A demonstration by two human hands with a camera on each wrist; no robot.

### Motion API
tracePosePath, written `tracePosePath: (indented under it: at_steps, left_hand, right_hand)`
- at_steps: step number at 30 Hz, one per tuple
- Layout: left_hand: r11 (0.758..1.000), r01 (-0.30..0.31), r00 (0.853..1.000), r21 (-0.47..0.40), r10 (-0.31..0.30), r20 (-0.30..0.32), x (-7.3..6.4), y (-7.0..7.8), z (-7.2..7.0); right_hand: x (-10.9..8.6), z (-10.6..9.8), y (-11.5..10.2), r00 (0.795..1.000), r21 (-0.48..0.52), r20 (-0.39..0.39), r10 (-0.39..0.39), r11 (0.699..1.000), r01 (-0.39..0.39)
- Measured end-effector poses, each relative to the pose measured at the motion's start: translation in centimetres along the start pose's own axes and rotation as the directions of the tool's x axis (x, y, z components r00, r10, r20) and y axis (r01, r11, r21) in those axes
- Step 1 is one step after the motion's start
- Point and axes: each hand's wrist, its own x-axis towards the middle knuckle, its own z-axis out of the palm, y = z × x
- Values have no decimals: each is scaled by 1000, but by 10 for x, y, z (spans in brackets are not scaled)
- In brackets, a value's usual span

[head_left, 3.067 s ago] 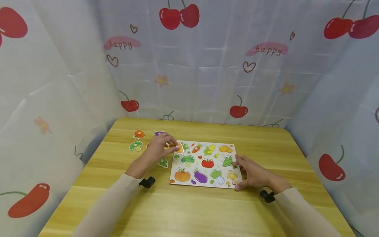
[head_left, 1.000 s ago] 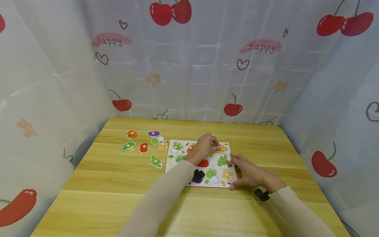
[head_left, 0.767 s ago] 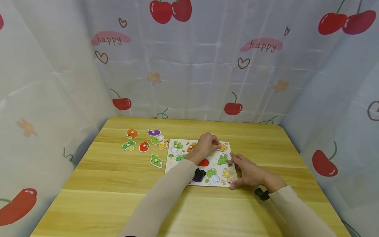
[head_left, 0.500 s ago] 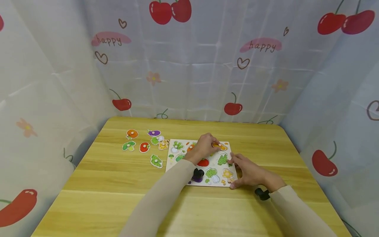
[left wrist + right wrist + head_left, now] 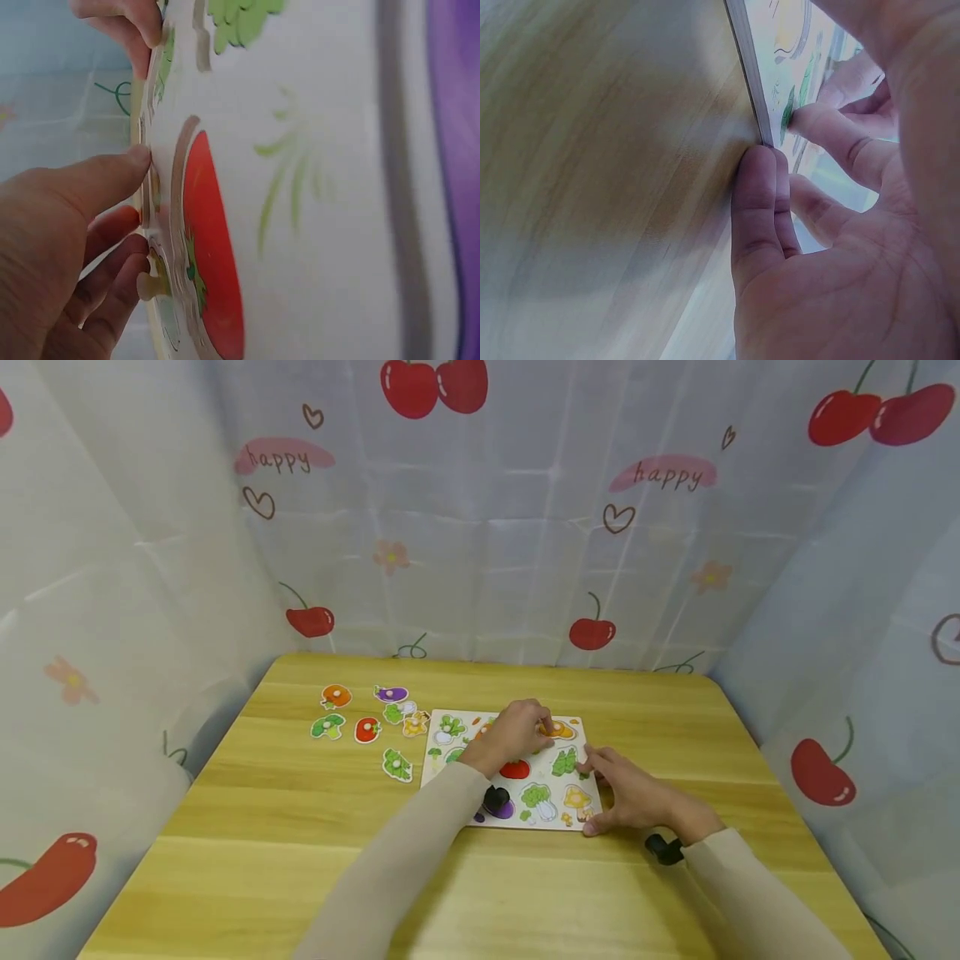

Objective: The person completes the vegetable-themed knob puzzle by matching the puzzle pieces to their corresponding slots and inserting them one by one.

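A white wooden knob puzzle board point(image 5: 553, 783) printed with vegetables lies mid-table in the head view. My left hand point(image 5: 512, 735) reaches across it to the upper right, thumb and fingers around an orange potato-like puzzle piece point(image 5: 561, 729). In the left wrist view, the thumb point(image 5: 112, 176) and fingertips are at the board's surface, close to a small knob point(image 5: 154, 286); the piece's own knob is hidden. My right hand point(image 5: 632, 793) holds the board's right edge, its thumb at the near corner. In the right wrist view, one finger point(image 5: 829, 131) touches the printed face while others rest against the edge.
Left of the board lie several loose knob pieces: a pumpkin point(image 5: 336, 696), broccoli point(image 5: 327, 727), eggplant point(image 5: 391, 694), tomato point(image 5: 367, 730), bok choy point(image 5: 398, 713), mushroom point(image 5: 415, 724) and a green vegetable point(image 5: 397, 765). Cherry-printed curtains point(image 5: 517, 568) surround the wooden table point(image 5: 262, 835).
Over three seconds my left hand has carried the orange piece from the board's upper left to its upper right. Lately the fingers shift only slightly. My right hand stays on the board.
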Motion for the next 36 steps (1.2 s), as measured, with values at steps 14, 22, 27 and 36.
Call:
tracePosePath:
  at_steps: [14,22,27,36]
  left_hand:
    - [973,-150,983,174,128,134,-4,-5,-6]
    - [956,-140,982,256,102,156,-7,0,-10]
    - [930,-142,984,339,95,151,-9,1,-9]
    - [922,-141,984,362,89,156,-12,0,-10]
  right_hand:
    - [0,0,0,1000,-2,11,-1,1000,1]
    - [0,-1,-1,1000,0,11,-3,1000,3]
    - [0,-2,-3,1000,4,19,4,1000,-4]
    - [0,-2,-3,1000,6,18,4,1000,-4]
